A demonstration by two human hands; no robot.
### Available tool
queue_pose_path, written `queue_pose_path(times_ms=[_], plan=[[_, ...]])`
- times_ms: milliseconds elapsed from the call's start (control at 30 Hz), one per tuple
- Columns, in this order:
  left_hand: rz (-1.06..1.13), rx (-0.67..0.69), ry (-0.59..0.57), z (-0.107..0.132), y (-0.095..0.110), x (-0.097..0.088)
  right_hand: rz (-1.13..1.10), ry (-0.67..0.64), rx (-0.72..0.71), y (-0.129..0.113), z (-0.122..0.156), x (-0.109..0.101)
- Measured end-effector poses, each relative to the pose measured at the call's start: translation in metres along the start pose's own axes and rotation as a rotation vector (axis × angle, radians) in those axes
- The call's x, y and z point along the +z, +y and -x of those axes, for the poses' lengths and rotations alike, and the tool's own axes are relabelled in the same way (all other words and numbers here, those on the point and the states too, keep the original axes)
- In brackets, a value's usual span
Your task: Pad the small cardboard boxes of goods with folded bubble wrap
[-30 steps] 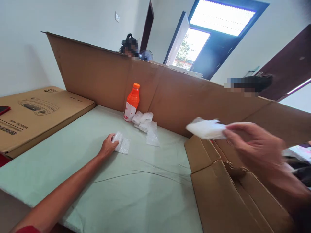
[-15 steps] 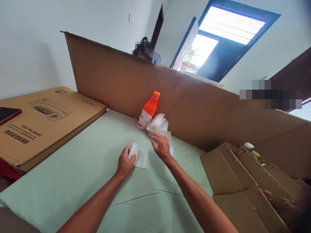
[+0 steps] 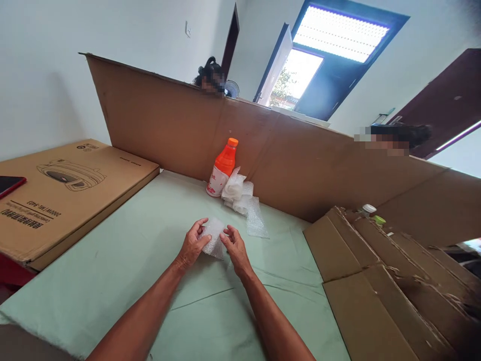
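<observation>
My left hand [image 3: 191, 245] and my right hand [image 3: 235, 248] meet over the pale green table cover [image 3: 150, 281], both gripping a small bubble-wrap bundle [image 3: 213, 236] between their fingers. What is inside the wrap is hidden. Beyond it lies a heap of wrapped bundles and a loose bubble-wrap sheet [image 3: 242, 200]. An orange bottle [image 3: 221, 168] with a white label stands against the upright cardboard wall [image 3: 158, 120].
A flat printed carton [image 3: 63, 190] with a red phone [image 3: 9, 184] on it lies at the left. An open cardboard box [image 3: 383, 281] holding bottles [image 3: 370, 210] is at the right. Two other people's heads show behind the cardboard wall.
My right hand carried a wrapped bundle from the box to the heap by the bottle, released it, then came back to join my left hand on the small bundle.
</observation>
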State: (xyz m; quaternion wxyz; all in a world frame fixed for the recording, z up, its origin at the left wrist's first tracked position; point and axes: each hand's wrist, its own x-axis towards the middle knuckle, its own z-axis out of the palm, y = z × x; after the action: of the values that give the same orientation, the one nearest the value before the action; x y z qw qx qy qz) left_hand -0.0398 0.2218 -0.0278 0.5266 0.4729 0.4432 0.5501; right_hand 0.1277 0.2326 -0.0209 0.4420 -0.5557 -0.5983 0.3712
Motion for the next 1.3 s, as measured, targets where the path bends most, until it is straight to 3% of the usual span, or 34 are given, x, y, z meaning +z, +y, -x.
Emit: queue_pose_path(times_ms=[200,333,400,500,633,767,967,1100,1200,1300], plan=[[0.12,-0.059,-0.192,0.011,0.007,0.014,-0.068,-0.012,-0.027,-0.011,0.02,-0.026],[0.202,-0.107,-0.257,0.012,0.004,0.014,-0.109,0.118,0.002,-0.007,0.022,-0.047],[0.232,-0.138,-0.238,0.011,0.003,0.011,-0.133,0.228,0.029,-0.002,0.004,-0.063],[0.216,-0.164,-0.176,0.008,0.001,0.006,-0.147,0.379,0.083,0.009,-0.043,-0.092],[0.157,-0.175,-0.152,0.006,-0.003,0.003,-0.076,0.45,0.135,0.027,-0.099,-0.118],[0.094,-0.186,-0.187,0.006,-0.008,0.002,0.078,0.429,0.115,0.05,-0.115,-0.118],[-0.001,-0.184,-0.198,0.005,-0.011,0.003,0.314,0.262,0.083,0.068,-0.125,-0.105],[0.004,-0.189,-0.199,0.007,-0.012,0.001,0.466,0.24,0.042,0.061,-0.105,-0.101],[0.015,-0.187,-0.172,0.009,-0.012,-0.001,0.572,0.234,-0.011,0.046,-0.057,-0.101],[-0.012,-0.196,-0.159,0.009,-0.011,-0.001,0.666,0.232,-0.099,0.02,0.003,-0.115]])
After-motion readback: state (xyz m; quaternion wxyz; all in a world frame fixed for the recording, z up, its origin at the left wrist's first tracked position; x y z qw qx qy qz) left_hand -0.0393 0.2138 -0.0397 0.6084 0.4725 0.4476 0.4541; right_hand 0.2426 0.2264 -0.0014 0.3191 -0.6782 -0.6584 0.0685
